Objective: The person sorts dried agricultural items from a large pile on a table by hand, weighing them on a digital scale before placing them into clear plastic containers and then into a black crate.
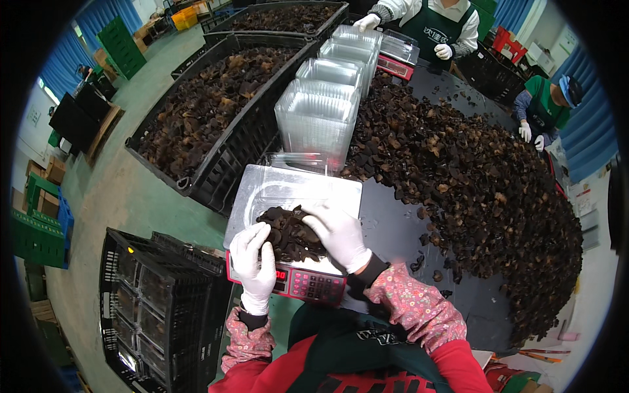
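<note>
A small heap of dark wood ear mushrooms (290, 233) sits on a digital scale, seemingly in a clear plastic box (258, 210) whose front is mostly hidden. My left hand (253, 263), in a white glove, presses its fingertips and thumb against the heap's left side. From the right, my gloved right hand (339, 236) curls its fingers over the heap's other edge. The scale has a silver weighing plate (339, 191) and a red-edged keypad (317, 287). My left hand partly covers its lit display.
Stacked clear plastic boxes (317, 118) stand behind the scale. Loose wood ear (457, 167) covers much of the dark table (393, 216). Black crates of mushrooms (216, 108) lie left; a crate of filled boxes (167, 294) stands lower left. Two co-workers (437, 29) (545, 105) are across the table.
</note>
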A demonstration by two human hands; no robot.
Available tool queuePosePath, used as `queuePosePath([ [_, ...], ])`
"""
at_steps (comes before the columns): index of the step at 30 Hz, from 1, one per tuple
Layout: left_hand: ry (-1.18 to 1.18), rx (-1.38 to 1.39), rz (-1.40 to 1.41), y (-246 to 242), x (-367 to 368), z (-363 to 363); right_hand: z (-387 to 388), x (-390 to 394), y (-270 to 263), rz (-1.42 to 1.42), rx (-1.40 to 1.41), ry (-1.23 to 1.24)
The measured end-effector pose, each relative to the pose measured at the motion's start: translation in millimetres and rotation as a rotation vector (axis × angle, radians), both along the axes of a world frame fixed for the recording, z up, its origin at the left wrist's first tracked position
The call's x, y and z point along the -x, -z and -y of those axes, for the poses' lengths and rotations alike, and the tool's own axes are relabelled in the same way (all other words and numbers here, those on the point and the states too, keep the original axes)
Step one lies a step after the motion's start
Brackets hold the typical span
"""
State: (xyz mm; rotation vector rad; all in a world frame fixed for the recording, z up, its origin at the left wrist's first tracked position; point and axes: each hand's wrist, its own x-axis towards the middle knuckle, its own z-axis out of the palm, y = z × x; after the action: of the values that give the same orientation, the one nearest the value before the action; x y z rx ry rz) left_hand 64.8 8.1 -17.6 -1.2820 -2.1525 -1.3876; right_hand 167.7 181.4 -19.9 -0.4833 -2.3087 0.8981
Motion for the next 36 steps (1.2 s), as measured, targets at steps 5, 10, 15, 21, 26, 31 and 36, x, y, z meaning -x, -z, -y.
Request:
queuePosePath([
  [5,-0.023,-0.213,0.25,1.3,-28.5,-14.6,-35.9,-46.0,-6.0,-0.123,0.796,0.07],
  [10,0.514,-0.053,0.668,17.8,-94.3,-44.3,-57.8,-153.0,-1.6,-0.196,1.233,0.222],
  [15,0.946,0.453,1.453,58.8,-164.5,-84.7,-46.0,-263.6,52.5,-0.401,1.219,0.538],
  [21,0.943,0.539,1.464,88.0,-218.6,-126.1,-4.6,-286.5,65.8,-0.42,1.23,0.736],
  [26,1.023,0.47,1.418,115.5,-217.7,-130.1,3.0,-263.5,65.9,-0.374,1.253,0.793],
  [31,0.87,0.171,1.802,123.2,-208.1,-135.0,-22.7,-275.3,89.2,-0.454,1.094,0.825],
  [36,0.721,0.272,1.447,127.2,-208.8,-147.0,-55.1,-283.9,115.6,-0.523,1.02,0.904],
])
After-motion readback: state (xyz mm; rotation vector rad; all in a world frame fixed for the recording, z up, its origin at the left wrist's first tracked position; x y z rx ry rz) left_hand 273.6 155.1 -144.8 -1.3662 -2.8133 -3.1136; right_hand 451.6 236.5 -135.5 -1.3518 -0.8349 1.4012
